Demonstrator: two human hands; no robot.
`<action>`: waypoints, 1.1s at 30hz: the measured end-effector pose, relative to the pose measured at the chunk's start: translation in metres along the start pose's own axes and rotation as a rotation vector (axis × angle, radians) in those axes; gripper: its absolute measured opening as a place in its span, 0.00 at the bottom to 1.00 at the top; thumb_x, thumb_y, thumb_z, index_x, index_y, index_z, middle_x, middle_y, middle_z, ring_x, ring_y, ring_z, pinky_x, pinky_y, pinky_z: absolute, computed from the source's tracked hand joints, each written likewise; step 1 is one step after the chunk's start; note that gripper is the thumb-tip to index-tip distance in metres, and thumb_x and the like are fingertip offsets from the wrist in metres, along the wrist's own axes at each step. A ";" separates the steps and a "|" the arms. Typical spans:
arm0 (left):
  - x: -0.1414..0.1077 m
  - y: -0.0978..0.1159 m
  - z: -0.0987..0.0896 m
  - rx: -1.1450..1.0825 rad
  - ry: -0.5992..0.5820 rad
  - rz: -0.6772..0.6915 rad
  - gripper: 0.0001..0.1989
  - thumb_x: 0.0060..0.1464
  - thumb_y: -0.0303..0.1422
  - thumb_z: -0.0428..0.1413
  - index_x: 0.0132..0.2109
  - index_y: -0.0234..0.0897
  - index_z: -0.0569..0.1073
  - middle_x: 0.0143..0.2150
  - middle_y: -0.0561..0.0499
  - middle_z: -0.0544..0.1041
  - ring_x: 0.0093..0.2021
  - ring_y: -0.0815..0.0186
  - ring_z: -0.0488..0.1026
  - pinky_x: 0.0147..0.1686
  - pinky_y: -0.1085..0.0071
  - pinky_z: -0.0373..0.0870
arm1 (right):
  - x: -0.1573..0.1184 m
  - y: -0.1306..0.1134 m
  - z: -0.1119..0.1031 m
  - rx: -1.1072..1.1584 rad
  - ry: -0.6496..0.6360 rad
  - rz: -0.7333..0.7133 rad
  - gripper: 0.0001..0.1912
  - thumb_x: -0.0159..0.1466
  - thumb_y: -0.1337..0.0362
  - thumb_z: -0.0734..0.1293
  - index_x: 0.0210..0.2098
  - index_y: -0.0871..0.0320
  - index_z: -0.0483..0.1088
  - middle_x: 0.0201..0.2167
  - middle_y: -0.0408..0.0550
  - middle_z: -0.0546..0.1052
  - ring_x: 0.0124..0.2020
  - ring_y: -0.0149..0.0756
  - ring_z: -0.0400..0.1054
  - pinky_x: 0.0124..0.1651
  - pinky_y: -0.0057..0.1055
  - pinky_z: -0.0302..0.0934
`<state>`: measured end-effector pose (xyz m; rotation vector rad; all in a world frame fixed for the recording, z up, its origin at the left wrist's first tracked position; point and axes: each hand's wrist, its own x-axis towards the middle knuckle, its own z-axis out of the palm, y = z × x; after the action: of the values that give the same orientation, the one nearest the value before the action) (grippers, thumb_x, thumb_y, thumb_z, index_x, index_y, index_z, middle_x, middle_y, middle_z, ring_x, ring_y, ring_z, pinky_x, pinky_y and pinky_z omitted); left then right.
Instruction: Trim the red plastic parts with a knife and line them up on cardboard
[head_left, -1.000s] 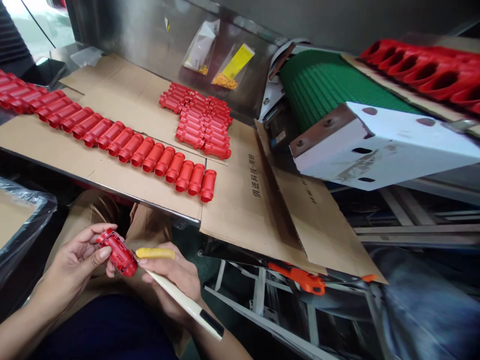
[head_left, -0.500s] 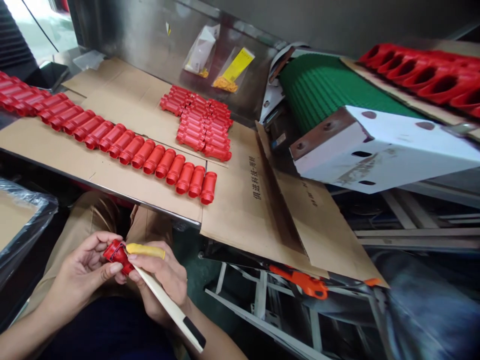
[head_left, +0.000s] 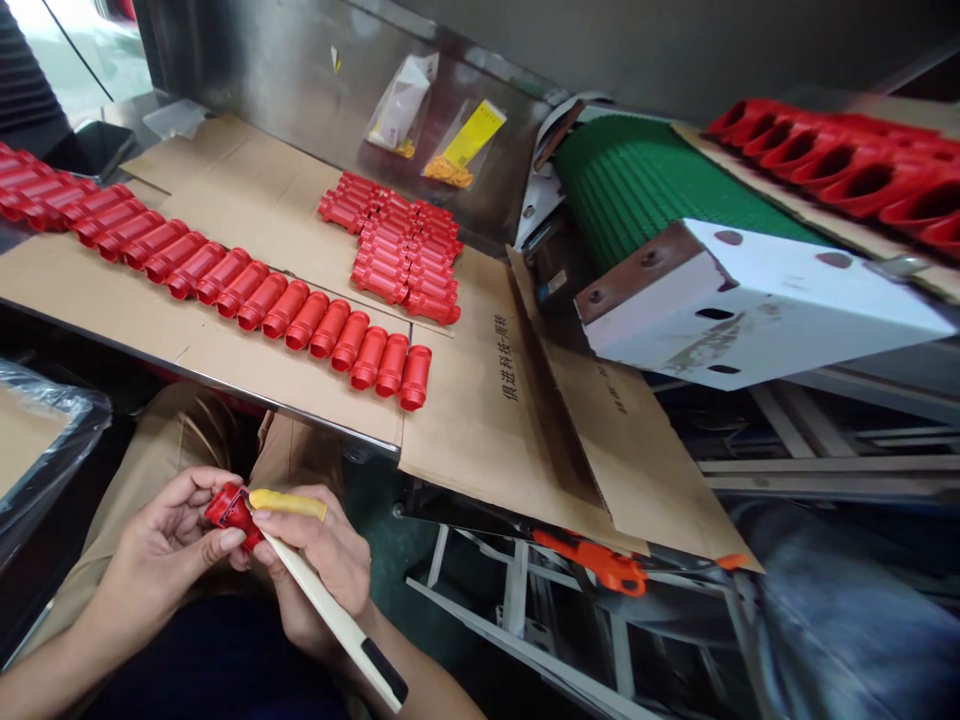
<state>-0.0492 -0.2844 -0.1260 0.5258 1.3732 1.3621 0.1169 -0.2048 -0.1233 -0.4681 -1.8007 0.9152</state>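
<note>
My left hand [head_left: 161, 545] is shut on a short red moulded plastic part [head_left: 232, 515], with its far end hidden by my fingers. My right hand [head_left: 322, 565] grips a cream-handled trimming tool [head_left: 334, 620] with a black band near its butt. The tool's tip meets the red part, but the fingers hide the contact. A yellow finger cot [head_left: 287, 505] covers my right index finger, which rests against the part. Both hands are above my beige-trousered lap [head_left: 180, 450].
Ahead, red parts lie in a long row [head_left: 300, 322] and a packed cluster [head_left: 397, 250] on cardboard sheets [head_left: 480, 420]. To the right are a green conveyor belt [head_left: 645, 190] and a white metal guard [head_left: 750, 305]. A plastic-lined bin [head_left: 34, 430] stands at the left.
My hands have come closer together. The red part has moved right and down, from clear of the tool to against its tip, and the tool's butt has swung downward.
</note>
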 end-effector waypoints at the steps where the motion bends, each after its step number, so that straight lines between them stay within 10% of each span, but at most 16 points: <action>1: 0.001 -0.002 -0.002 0.011 -0.004 0.019 0.22 0.52 0.37 0.75 0.51 0.39 0.79 0.37 0.50 0.86 0.31 0.64 0.84 0.34 0.72 0.84 | 0.000 0.000 0.000 0.003 0.003 0.003 0.12 0.74 0.71 0.69 0.56 0.61 0.77 0.45 0.59 0.86 0.46 0.44 0.81 0.50 0.41 0.77; 33: -0.007 0.013 0.008 0.109 0.074 -0.040 0.21 0.48 0.39 0.74 0.50 0.44 0.86 0.45 0.47 0.89 0.39 0.57 0.86 0.35 0.70 0.84 | 0.013 -0.009 -0.019 0.170 -0.035 0.452 0.06 0.72 0.63 0.72 0.44 0.55 0.83 0.41 0.51 0.89 0.40 0.39 0.83 0.45 0.35 0.75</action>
<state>-0.0452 -0.2836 -0.1096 0.5215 1.5166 1.2909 0.1303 -0.1948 -0.1050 -0.7712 -1.6576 1.3808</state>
